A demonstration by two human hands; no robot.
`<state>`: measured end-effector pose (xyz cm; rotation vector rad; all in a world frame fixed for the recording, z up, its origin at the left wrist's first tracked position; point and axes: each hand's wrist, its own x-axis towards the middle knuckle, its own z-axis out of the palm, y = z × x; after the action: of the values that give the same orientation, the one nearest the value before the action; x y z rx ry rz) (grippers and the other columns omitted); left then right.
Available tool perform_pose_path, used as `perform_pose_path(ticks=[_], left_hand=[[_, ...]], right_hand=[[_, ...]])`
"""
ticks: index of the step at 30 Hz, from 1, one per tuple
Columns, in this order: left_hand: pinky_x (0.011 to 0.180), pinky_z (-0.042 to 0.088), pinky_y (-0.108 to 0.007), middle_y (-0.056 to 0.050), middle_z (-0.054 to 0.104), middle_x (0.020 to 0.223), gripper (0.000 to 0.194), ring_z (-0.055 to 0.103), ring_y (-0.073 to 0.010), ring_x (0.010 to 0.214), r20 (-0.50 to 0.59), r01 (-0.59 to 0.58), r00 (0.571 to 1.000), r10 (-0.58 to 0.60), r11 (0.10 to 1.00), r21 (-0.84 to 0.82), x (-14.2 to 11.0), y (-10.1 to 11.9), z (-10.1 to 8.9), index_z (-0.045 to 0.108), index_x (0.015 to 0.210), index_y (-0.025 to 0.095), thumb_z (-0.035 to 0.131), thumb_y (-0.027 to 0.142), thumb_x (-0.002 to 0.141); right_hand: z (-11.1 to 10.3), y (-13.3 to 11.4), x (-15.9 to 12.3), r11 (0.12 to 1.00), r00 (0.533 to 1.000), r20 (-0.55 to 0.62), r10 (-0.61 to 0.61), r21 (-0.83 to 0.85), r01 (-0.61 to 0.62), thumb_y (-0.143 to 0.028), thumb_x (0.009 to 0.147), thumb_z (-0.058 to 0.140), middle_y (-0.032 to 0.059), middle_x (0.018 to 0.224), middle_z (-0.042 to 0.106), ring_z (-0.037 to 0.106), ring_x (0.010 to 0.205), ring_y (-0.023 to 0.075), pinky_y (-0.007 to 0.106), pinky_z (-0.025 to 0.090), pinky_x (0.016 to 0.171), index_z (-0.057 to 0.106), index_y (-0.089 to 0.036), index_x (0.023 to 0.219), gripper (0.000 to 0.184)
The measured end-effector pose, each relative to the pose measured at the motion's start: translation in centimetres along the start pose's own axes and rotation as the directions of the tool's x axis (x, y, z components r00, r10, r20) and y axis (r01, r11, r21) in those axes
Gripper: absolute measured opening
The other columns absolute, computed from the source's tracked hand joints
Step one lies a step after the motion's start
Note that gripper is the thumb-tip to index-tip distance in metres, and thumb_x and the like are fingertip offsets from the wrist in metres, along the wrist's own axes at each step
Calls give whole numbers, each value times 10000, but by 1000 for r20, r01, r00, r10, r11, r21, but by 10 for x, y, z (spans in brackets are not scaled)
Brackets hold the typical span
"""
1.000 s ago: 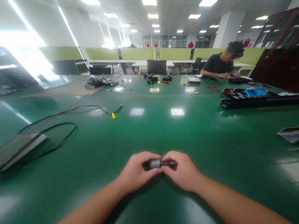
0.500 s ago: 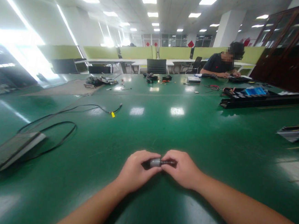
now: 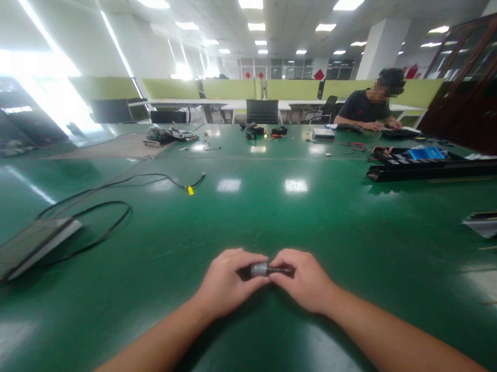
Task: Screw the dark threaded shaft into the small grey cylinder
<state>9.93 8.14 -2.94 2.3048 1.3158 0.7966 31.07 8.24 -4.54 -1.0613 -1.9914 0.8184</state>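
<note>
Stretching across most of the view, a glossy green table [image 3: 246, 214] lies beneath two bare hands that meet at its near middle. The left hand [image 3: 226, 277] grips a small grey cylinder [image 3: 260, 269] between thumb and fingers; the right hand [image 3: 304, 279] pinches the thinner dark shaft [image 3: 284, 269] at the cylinder's right end. Whether the two parts are joined cannot be told. Good handling probably means steadying the cylinder, keeping the shaft in line with it, and pressing lightly enough to feel any slip.
</note>
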Motion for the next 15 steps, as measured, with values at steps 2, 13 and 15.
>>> perform_pose_path(ticks=[2,13,15], left_hand=[[828,479,-355,-17,750,966,272,663,-213,876,5,-1,1000,1,1000,3,0,1,-1,743,1016,284,753,423,783],[833,485,-363,-17,751,949,285,666,-213,865,-15,-42,999,43,999,30,0,-3,0,740,1020,280,758,429,778],[838,488,-363,-17,751,952,285,668,-214,872,-18,-45,999,46,998,36,-1,-4,0,739,1026,283,754,430,782]], right_hand=[[0,1,0,1000,1000,1,-8,-5,8,-144,812,709,0,797,661,585,739,151,248,404,672,689,-185,807,46],[0,3,0,1000,1000,4,-13,3,13,-128,805,715,-12,775,647,571,730,140,238,389,667,695,-182,801,57],[-1,3,0,1000,1000,2,-12,1,12,-122,804,713,-15,767,643,565,721,137,235,384,658,695,-181,802,62]])
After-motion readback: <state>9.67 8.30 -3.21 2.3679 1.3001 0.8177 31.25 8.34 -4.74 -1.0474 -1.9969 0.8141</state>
